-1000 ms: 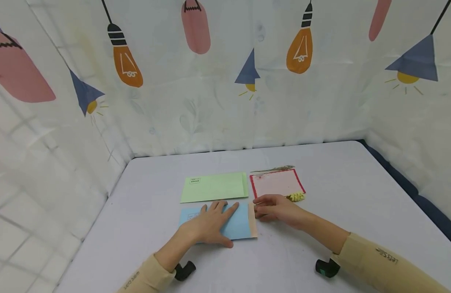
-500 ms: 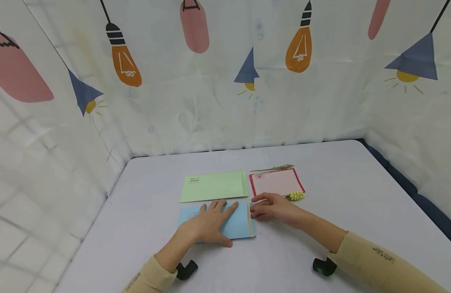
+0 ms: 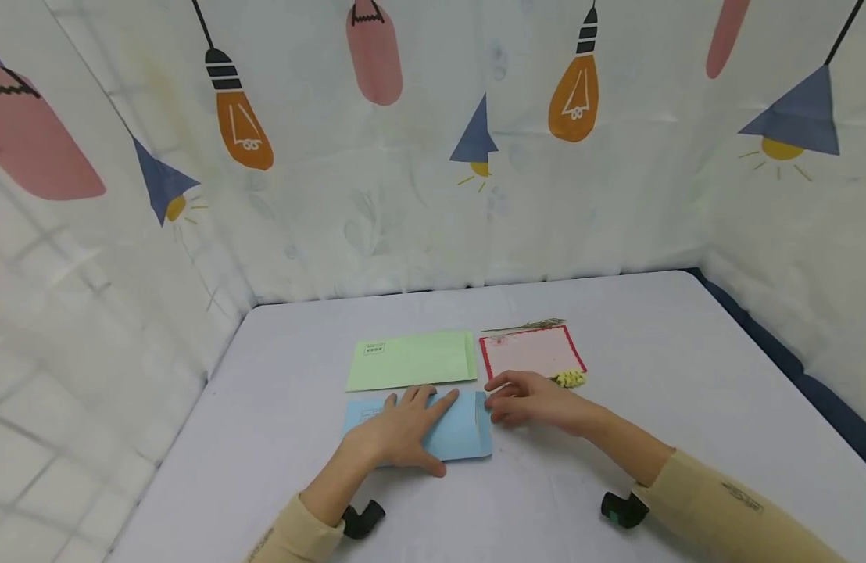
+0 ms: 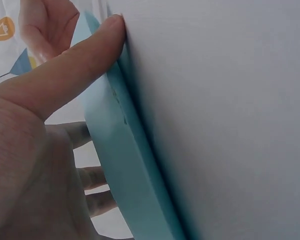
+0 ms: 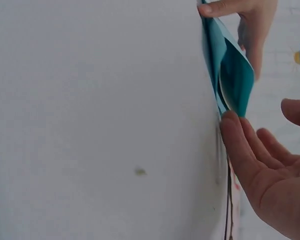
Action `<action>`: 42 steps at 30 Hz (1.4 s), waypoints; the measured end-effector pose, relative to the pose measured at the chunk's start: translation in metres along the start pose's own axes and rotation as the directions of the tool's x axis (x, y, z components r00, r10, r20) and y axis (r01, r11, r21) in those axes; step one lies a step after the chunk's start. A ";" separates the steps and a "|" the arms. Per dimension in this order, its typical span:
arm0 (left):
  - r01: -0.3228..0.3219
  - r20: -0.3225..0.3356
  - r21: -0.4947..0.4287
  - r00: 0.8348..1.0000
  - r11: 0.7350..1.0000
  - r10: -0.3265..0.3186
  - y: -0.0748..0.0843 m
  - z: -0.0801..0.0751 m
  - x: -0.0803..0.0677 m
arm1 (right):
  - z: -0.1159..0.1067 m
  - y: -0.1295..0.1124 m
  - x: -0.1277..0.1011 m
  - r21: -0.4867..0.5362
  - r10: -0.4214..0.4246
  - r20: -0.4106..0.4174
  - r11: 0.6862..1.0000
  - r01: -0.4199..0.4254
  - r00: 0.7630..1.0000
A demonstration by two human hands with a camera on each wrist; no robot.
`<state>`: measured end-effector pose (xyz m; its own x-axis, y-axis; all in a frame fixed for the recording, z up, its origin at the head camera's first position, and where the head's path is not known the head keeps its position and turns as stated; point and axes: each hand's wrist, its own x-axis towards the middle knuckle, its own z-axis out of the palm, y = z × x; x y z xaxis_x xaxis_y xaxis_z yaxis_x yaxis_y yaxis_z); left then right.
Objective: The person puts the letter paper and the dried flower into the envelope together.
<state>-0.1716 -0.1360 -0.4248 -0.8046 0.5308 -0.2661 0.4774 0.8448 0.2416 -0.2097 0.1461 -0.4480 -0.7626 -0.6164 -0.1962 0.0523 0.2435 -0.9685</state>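
A blue envelope [image 3: 463, 432] lies on the white table, its mouth toward the right. My left hand [image 3: 403, 432] rests on it with the fingers spread; in the left wrist view the thumb reaches across its near edge. At the mouth, my right hand [image 3: 527, 400] touches the envelope's right end with its fingertips. The right wrist view shows those fingers nearly straight and the thumb apart, with nothing pinched. That view also shows the mouth gaping, with the pale edge of an insert [image 5: 226, 91] inside. The rest of the insert is hidden.
Behind the blue envelope lies a light green envelope [image 3: 412, 361]. To its right is a pink card [image 3: 527, 353] with a red border. A dried sprig [image 3: 527, 325] lies along the card's far edge, and a yellow flower [image 3: 570, 379] at its near corner.
The beige insert that stuck out of the envelope's right end has slid left into it, and blue now shows there. My right hand has shifted very slightly left; the left hand stays put.
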 end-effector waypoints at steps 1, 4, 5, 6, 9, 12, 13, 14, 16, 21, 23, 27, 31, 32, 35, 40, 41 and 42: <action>0.004 0.003 -0.005 1.000 1.000 -0.004 0.000 0.000 0.000 | -0.004 -0.002 -0.002 -0.036 -0.006 0.004 0.999 0.007 1.000; -0.001 -0.005 -0.012 1.000 1.000 0.001 -0.001 0.000 -0.002 | -0.019 -0.009 -0.009 -0.125 -0.028 -0.006 0.992 0.027 1.000; -0.005 -0.008 -0.011 1.000 1.000 0.005 -0.001 0.000 -0.003 | -0.024 -0.012 -0.011 -0.152 -0.032 -0.019 0.988 0.029 0.999; -0.005 -0.010 -0.011 1.000 1.000 0.005 -0.001 0.000 -0.003 | -0.030 -0.014 -0.013 -0.181 -0.042 -0.032 0.983 0.035 0.999; -0.007 -0.017 -0.011 1.000 1.000 0.007 -0.002 0.000 -0.004 | -0.045 -0.019 -0.019 -0.262 -0.055 -0.073 0.964 0.034 0.996; -0.005 -0.013 -0.010 1.000 1.000 0.005 -0.003 0.000 -0.005 | -0.057 -0.021 -0.024 -0.338 -0.070 -0.088 0.940 0.036 0.994; -0.004 -0.011 -0.007 1.000 1.000 0.004 -0.003 0.001 -0.005 | -0.060 -0.021 -0.025 -0.363 -0.072 -0.091 0.931 0.035 0.993; -0.006 -0.012 -0.007 1.000 1.000 0.006 -0.004 0.001 -0.005 | -0.063 -0.021 -0.026 -0.394 -0.079 -0.094 0.919 0.036 0.992; -0.011 -0.014 -0.006 1.000 1.000 0.011 -0.004 0.002 -0.005 | -0.069 -0.021 -0.028 -0.460 -0.092 -0.108 0.887 0.032 0.990; -0.018 -0.024 0.013 1.000 1.000 0.019 -0.006 0.003 -0.003 | -0.080 -0.020 -0.032 -0.618 -0.117 -0.167 0.786 -0.011 0.979; -0.015 -0.025 0.019 1.000 1.000 0.016 -0.007 0.002 -0.002 | -0.084 -0.019 -0.032 -0.653 -0.121 -0.181 0.757 -0.027 0.976; -0.014 -0.022 0.008 1.000 1.000 0.014 -0.008 0.002 -0.002 | -0.089 -0.015 -0.033 -0.690 -0.116 -0.206 0.721 -0.060 0.972; -0.021 -0.017 0.005 1.000 1.000 0.021 -0.006 0.002 -0.001 | -0.093 -0.008 -0.034 -0.700 -0.096 -0.222 0.708 -0.090 0.970; -0.021 -0.013 0.008 1.000 1.000 0.021 -0.006 0.003 0.000 | -0.094 -0.006 -0.035 -0.700 -0.088 -0.219 0.708 -0.094 0.972; -0.019 -0.008 0.022 1.000 1.000 0.019 -0.006 0.005 0.001 | -0.095 -0.004 -0.036 -0.705 -0.074 -0.207 0.702 -0.096 0.976; -0.013 -0.015 0.041 1.000 0.999 0.013 -0.006 0.007 0.003 | -0.097 -0.002 -0.035 -0.730 -0.079 -0.195 0.677 -0.091 0.978; -0.012 -0.016 0.041 1.000 0.999 0.012 -0.006 0.007 0.003 | -0.098 -0.002 -0.035 -0.733 -0.078 -0.195 0.674 -0.092 0.978; -0.012 -0.016 0.040 1.000 0.999 0.013 -0.006 0.006 0.003 | -0.098 -0.001 -0.035 -0.734 -0.074 -0.193 0.672 -0.094 0.978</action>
<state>-0.1743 -0.1392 -0.4330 -0.8039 0.5403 -0.2484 0.5008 0.8404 0.2073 -0.2467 0.2408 -0.4248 -0.8746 -0.4763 -0.0902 -0.3665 0.7715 -0.5201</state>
